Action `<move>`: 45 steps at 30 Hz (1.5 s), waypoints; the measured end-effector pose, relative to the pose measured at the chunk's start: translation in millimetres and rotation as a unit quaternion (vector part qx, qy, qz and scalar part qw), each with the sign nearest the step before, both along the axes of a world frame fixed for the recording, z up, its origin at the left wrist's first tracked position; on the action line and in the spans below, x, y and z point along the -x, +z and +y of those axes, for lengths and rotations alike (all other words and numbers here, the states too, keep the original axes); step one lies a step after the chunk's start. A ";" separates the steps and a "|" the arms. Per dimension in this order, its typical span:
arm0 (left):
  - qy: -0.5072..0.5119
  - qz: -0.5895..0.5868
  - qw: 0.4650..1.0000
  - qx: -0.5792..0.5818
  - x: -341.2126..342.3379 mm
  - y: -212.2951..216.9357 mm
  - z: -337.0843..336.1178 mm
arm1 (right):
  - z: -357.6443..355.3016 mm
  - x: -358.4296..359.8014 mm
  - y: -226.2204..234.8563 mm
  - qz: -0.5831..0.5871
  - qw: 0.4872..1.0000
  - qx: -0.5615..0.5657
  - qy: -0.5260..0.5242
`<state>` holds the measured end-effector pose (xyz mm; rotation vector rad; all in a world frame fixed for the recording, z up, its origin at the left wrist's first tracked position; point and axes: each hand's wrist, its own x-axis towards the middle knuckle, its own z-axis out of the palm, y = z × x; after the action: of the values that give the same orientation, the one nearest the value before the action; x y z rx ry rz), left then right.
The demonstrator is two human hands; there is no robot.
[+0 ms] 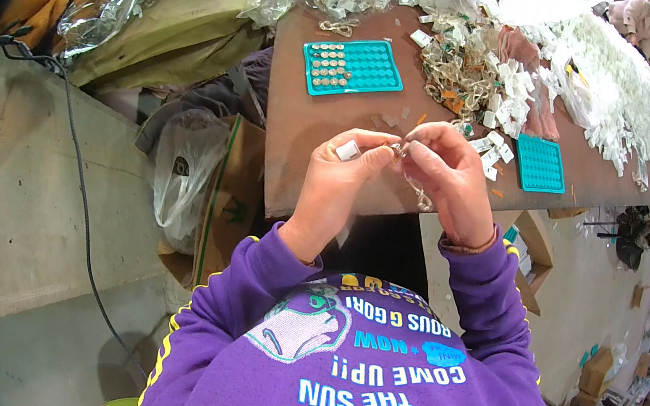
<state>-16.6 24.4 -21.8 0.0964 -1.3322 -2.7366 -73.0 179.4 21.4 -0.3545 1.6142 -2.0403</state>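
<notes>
Fingers [381, 157] of your left hand [332, 183] and your right hand [460, 182] are pinched on a small, shiny, metallic-looking piece [398, 150], held in front of you over the near part of the brown, flat worktop [298, 156]. A pale, thin, twisted strand [425, 202] hangs below the fingertips. A white, square tag [348, 150] lies against your left hand; whether it joins the piece cannot be told.

Handling: expect the piece to be light, stiff and slippery, and the strand soft and prone to tangle. Grip the piece at its edges with your fingertips; avoid pulling on the strand.

Orientation: the strand's long axis runs from the fingertips toward your body, slanting right. The piece's own axis is hidden by your fingers.

Beyond your right hand lies a teal, rectangular, moulded tray [541, 165]. Farther off, to the left, a second teal, pocketed tray [376, 71] carries round, silver-coloured discs [329, 68] at its left end. Past the trays lie a tangled heap of beige strands [456, 75] and a broad white pile [614, 96].
</notes>
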 end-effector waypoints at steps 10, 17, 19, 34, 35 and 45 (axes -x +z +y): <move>0.047 -0.057 0.996 0.045 -6.2 1.9 8.2 | -10.0 -10.1 -9.6 0.524 0.810 -0.230 -0.127; -0.035 -0.048 0.983 -0.175 -9.4 2.1 -4.5 | -0.2 -0.8 -4.6 0.052 0.996 -0.067 -0.007; -0.038 -0.045 0.992 -0.108 -12.1 0.4 -8.2 | -2.0 0.4 -3.7 0.007 0.998 -0.061 0.015; 0.059 0.022 0.995 0.081 -16.1 -4.0 -16.8 | -16.4 -7.3 -8.3 -0.034 0.995 -0.061 0.068; 0.052 0.014 0.994 0.097 -16.5 -2.8 -18.3 | -15.1 -7.0 -6.2 -0.024 0.994 -0.076 0.072; -0.086 0.041 0.995 0.027 -24.9 8.8 -20.9 | -10.2 5.9 -17.9 -0.239 0.951 0.035 0.195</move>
<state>8.3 3.5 -12.9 -0.1409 -1.4544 -2.8053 -78.9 169.3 3.5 -0.1674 1.0808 -1.7130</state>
